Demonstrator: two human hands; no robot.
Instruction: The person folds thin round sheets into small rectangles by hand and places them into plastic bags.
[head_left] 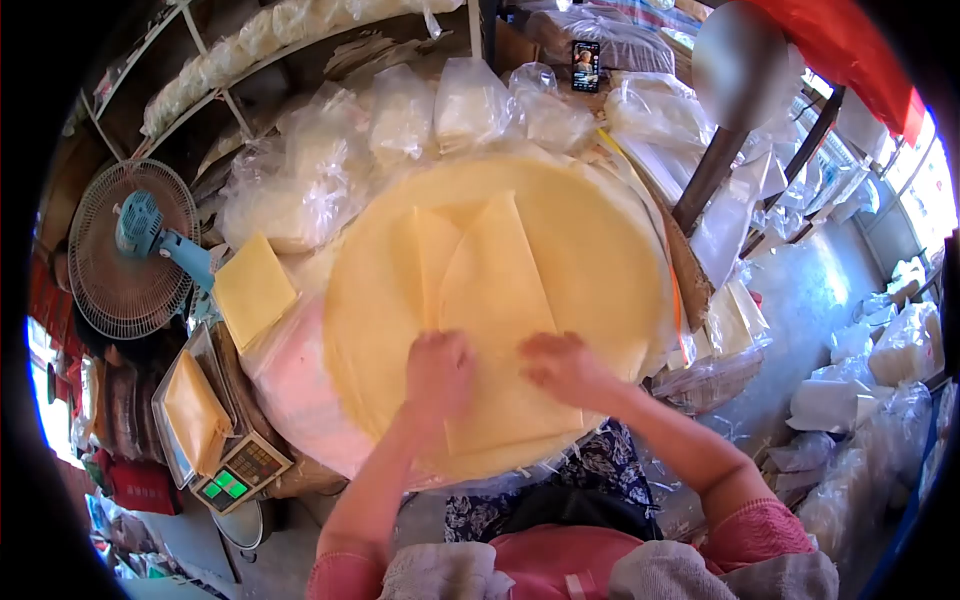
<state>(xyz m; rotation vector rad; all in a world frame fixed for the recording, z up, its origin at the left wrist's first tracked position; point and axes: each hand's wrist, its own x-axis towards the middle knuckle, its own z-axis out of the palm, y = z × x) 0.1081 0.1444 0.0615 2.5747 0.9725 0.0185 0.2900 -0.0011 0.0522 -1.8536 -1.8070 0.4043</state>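
Observation:
A large round stack of thin yellow sheets (600, 250) lies before me. On it, the top sheet is folded into a long panel (490, 290) with overlapping flaps and a pointed far end. My left hand (440, 372) rests on the panel's left edge with its fingers curled in. Over the right part of the panel is my right hand (560, 365), its fingers bent and blurred. Whether either hand pinches the sheet is hidden.
A square yellow stack (254, 292) sits left of the round one. Beyond it stands a fan (135, 245). A scale (240, 475) bears a folded yellow packet (197, 412). Plastic-wrapped bundles (400, 115) line the back, near a phone (586, 66). A dark post (712, 180) rises at right.

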